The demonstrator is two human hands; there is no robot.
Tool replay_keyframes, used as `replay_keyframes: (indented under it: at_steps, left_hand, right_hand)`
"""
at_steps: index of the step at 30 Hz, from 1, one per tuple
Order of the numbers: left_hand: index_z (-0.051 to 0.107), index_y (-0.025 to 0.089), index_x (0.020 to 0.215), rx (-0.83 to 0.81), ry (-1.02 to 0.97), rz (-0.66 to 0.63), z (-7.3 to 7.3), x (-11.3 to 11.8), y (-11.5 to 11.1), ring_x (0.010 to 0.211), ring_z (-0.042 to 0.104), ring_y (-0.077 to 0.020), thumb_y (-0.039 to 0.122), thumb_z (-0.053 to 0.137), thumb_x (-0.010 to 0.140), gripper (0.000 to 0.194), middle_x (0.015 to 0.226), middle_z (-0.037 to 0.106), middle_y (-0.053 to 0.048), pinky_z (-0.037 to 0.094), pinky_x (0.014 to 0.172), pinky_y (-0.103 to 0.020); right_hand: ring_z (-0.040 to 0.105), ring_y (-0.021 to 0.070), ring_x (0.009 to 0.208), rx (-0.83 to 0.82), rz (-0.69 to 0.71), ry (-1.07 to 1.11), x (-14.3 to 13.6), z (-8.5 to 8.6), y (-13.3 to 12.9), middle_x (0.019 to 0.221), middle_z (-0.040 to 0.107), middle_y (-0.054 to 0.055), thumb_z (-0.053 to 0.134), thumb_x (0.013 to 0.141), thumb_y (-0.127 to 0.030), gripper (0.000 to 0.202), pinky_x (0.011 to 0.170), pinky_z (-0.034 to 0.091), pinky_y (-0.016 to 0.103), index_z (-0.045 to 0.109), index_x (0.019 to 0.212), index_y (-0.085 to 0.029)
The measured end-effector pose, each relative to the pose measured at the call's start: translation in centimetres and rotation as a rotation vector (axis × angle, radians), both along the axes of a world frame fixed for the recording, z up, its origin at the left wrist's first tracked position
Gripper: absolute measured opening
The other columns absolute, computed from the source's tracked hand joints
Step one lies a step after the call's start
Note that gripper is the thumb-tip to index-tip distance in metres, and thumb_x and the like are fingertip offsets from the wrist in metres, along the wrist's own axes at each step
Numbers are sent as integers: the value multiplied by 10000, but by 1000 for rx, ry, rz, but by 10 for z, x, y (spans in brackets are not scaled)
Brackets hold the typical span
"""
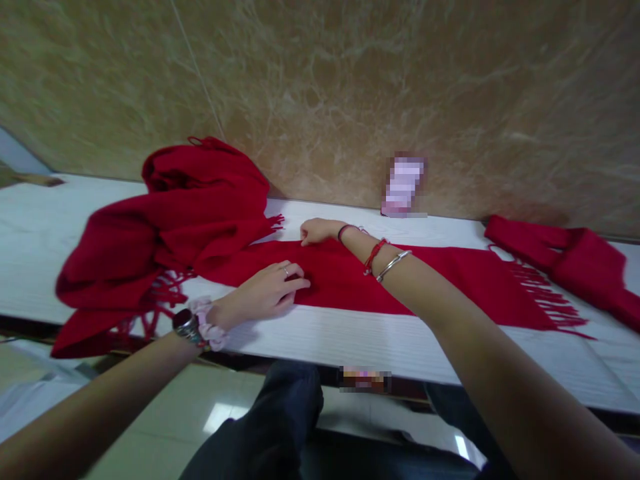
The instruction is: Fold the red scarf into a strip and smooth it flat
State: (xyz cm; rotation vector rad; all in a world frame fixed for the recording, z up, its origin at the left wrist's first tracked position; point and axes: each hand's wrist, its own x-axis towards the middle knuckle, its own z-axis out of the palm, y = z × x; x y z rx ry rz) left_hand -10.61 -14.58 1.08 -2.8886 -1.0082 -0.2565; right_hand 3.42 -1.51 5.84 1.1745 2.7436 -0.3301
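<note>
A red scarf (450, 273) lies flat along the white table, its fringed end toward the right. My left hand (275, 288) rests on the scarf's near edge, fingers apart and slightly bent, with nothing in it. At the scarf's far edge is my right hand (320, 231), its fingers curled closed; whether cloth is pinched in them is too small to tell. The scarf's left part runs up to a bunched heap of red cloth (200, 207), which has fringes at its near side and beside the far edge.
Another folded red cloth (583, 263) lies at the right end of the white table (350, 337). A blurred-out upright object (404, 183) leans on the marbled wall (320, 100) behind. My legs are below the table's near edge.
</note>
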Motion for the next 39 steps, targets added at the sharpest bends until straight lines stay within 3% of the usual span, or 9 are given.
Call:
replay_keyframes:
  at_steps: [5, 9, 12, 19, 22, 27, 33, 36, 39]
  left_hand:
    - [580, 238, 1119, -70, -57, 18, -4, -3, -1, 930, 477, -191, 184, 360, 861, 344, 1022, 492, -73, 419, 844, -366]
    - [514, 304, 1202, -70, -43, 15, -7, -6, 0, 1067, 416, -225, 200, 351, 870, 384, 1141, 437, -71, 364, 923, -422]
    - [484, 311, 1225, -96, -39, -1, -7, -7, 1, 1153, 363, -225, 194, 346, 869, 399, 1214, 406, -63, 324, 978, -419]
    - [483, 292, 1234, -126, 4, -11, -5, -6, -2, 1189, 355, -237, 229, 367, 865, 392, 1259, 425, -66, 302, 1007, -431]
    - [473, 293, 1240, -110, 13, -22, -6, -7, -1, 1251, 300, -241, 243, 374, 869, 387, 1317, 400, -59, 250, 1043, -455]
    - [467, 283, 1241, -116, 6, -43, -8, -7, 0, 1292, 259, -225, 253, 374, 878, 377, 1363, 370, -52, 232, 1063, -439]
    - [465, 273, 1246, -119, 24, -36, -8, -8, -1, 1283, 282, -222, 263, 368, 882, 377, 1345, 394, -65, 219, 1069, -444]
    - [463, 276, 1248, -114, 28, -16, -8, -8, -2, 1281, 290, -217, 254, 357, 882, 381, 1350, 393, -67, 217, 1070, -443]
    - [472, 303, 1239, -112, 48, 38, -8, -7, -3, 1334, 192, -258, 279, 371, 879, 375, 1423, 318, -44, 176, 1072, -496]
  right_hand:
    - [615, 153, 873, -26, -14, 38, 5, -1, 9, 1002, 686, 96, 542, 817, -148, 257, 691, 435, 189, 661, 1032, -75]
    - [607, 118, 846, -108, 55, 103, 10, -6, 14, 985, 695, 45, 614, 796, -239, 264, 678, 421, 154, 673, 1027, -126]
    - [620, 130, 802, -40, 21, 99, 11, -10, 15, 915, 709, 52, 675, 742, -232, 253, 673, 421, 170, 698, 970, -126]
    - [587, 189, 994, 165, 30, 118, 9, -20, 11, 1059, 663, 124, 515, 864, -212, 240, 797, 413, 237, 667, 1023, -116]
    - [589, 175, 980, 148, 37, 128, 12, -20, 8, 1079, 652, 124, 486, 889, -271, 290, 804, 414, 241, 629, 1083, -109]
    - [606, 153, 908, 101, -21, 130, 21, -18, 11, 1012, 679, 55, 663, 754, -246, 269, 780, 417, 213, 671, 1006, -155]
    - [594, 167, 961, 150, -87, 161, 20, -21, 17, 1023, 678, 84, 519, 831, -163, 233, 799, 403, 222, 680, 992, -116]
    - [580, 169, 991, 147, -76, 168, 22, -22, 16, 1071, 658, 104, 472, 873, -214, 271, 813, 397, 228, 654, 1038, -101]
    - [580, 161, 971, 114, -18, 180, 28, -26, 13, 1076, 651, 94, 521, 861, -282, 291, 802, 400, 227, 621, 1077, -116]
